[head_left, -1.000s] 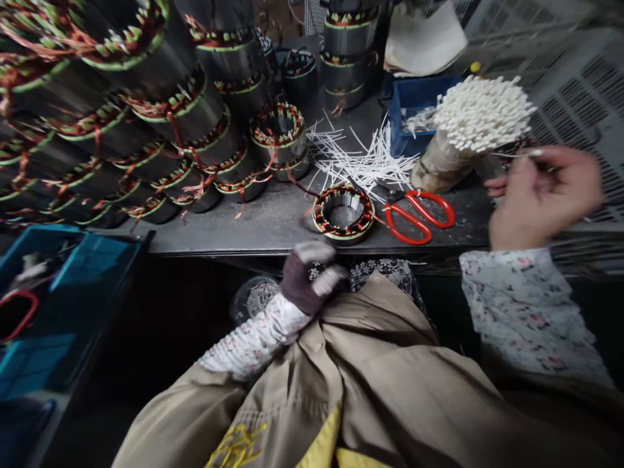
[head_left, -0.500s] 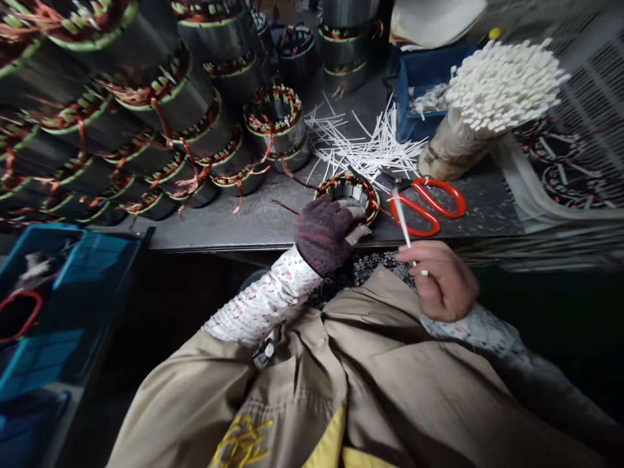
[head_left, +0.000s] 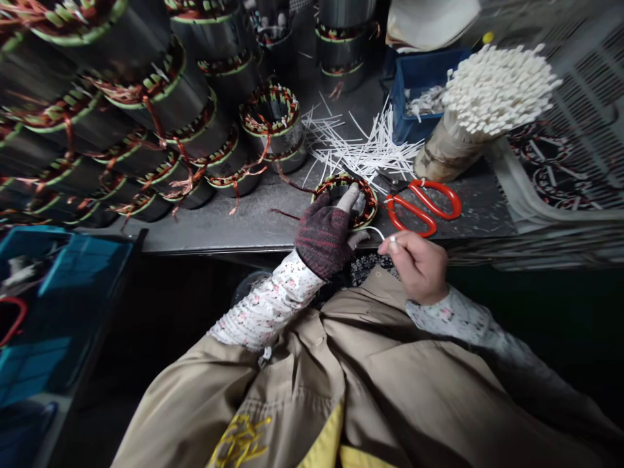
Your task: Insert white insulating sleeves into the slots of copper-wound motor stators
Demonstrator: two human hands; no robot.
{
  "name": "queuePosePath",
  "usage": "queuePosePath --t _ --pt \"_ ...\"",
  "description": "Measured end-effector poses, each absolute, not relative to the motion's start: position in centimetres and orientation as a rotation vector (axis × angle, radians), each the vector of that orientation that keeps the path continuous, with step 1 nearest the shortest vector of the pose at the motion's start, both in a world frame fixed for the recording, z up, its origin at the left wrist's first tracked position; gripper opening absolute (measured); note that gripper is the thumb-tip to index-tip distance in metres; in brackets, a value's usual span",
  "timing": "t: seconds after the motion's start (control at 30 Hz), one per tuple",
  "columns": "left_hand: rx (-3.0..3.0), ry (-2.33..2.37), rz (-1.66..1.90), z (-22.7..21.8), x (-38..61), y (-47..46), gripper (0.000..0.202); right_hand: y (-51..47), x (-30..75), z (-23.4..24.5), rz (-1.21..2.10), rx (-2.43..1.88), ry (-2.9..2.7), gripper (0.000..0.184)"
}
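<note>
A motor stator with copper windings and a green insulating rim stands near the bench's front edge. Over its near-left side lies my left hand in a dark glove, gripping it. The index finger reaches into the bore and the thumb rests by the near rim. To the right, my bare right hand pinches a thin white cord between thumb and fingers. That cord bends in an arc towards the near rim of the stator; its far end is hard to make out. Red-handled scissors lie just right of the stator, blades partly hidden.
Many white cords are scattered behind the stator. A wrapped bundle of white sticks stands at right, beside a blue bin and a pale plastic crate. Stacked stators fill the left. A turquoise tray is at lower left.
My right hand has moved left and slightly up, bringing the white cord to the stator's near rim. My left index finger now points further into the bore.
</note>
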State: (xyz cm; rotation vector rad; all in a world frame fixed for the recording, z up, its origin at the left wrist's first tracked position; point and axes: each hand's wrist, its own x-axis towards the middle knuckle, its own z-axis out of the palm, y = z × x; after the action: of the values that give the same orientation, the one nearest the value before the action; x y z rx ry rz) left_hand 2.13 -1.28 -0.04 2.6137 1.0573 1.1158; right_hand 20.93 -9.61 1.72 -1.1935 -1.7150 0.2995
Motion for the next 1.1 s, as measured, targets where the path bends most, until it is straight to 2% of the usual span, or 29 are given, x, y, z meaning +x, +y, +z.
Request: queuePosePath --t 0.13,0.37,0.47,0.57,0.67,0.83,1.1 --pt "2.568 1.104 1.133 0.1 2.4 -1.6 0.079 -10.0 21.1 1.7 0.348 -1.083 -1.543 0.021" --pt "2.599 1.038 1.185 -0.1 2.3 -1.3 0.075 -11.9 22.4 2.8 0.336 -1.207 -1.705 0.024" --pt "2.578 1.054 1.134 -0.2 2.3 -1.2 0.077 -10.6 21.4 2.4 0.321 -1.291 -1.674 0.028" --pt "2.409 1.008 1.186 -0.3 2.6 -1.2 0.076 -8.3 20.1 1.5 0.44 -1.262 -1.542 0.025" --pt "2.025 0.87 1.292 -0.5 3.0 -1.3 0.063 -6.6 19.4 1.1 0.595 -1.205 -1.426 0.021" --pt "1.919 0.833 1.351 0.0 3.2 -1.5 0.017 -6.9 20.0 2.4 0.575 -1.201 -1.569 0.023" --pt "2.067 0.795 1.354 0.1 2.8 -1.0 0.02 -5.5 20.2 2.3 0.189 -1.278 -1.819 0.022"
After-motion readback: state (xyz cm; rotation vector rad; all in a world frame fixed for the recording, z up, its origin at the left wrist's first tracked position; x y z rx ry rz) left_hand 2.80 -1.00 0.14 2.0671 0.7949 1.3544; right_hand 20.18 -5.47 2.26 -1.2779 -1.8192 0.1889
